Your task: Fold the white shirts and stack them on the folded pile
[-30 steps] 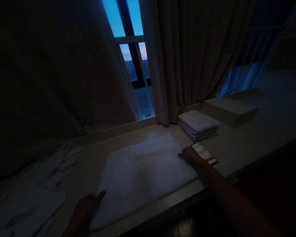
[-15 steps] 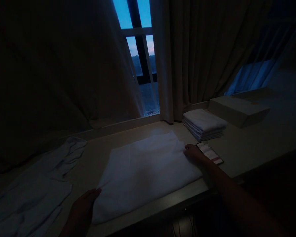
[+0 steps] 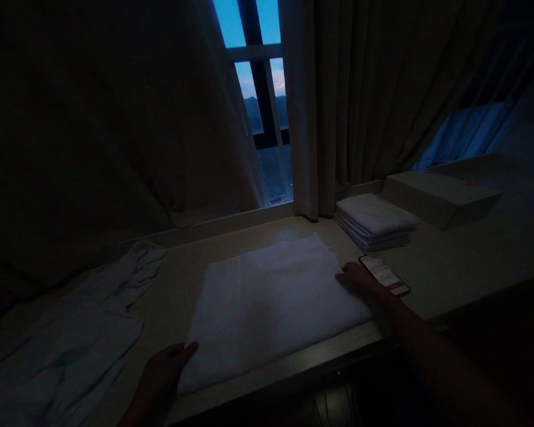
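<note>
A white towel (image 3: pixel 271 302) lies spread flat on the pale counter (image 3: pixel 449 261) in a dim room. My left hand (image 3: pixel 162 370) rests at the towel's near left corner, fingers touching its edge. My right hand (image 3: pixel 356 277) lies on the towel's right edge, fingers curled down onto the cloth. Whether either hand pinches the fabric is lost in the dark. A lit phone (image 3: pixel 385 275) lies just right of my right hand.
A stack of folded white towels (image 3: pixel 374 222) sits behind the phone, with a flat box (image 3: pixel 440 193) beyond it. Crumpled white cloth (image 3: pixel 71 338) lies at the left. Curtains (image 3: pixel 347 101) and a window (image 3: pixel 262 89) stand behind the counter.
The view has swung slightly left, so everything sits further right in the picture. Both hands stay at the same corners of the towel; the left hand's fingers have shifted a little along its edge.
</note>
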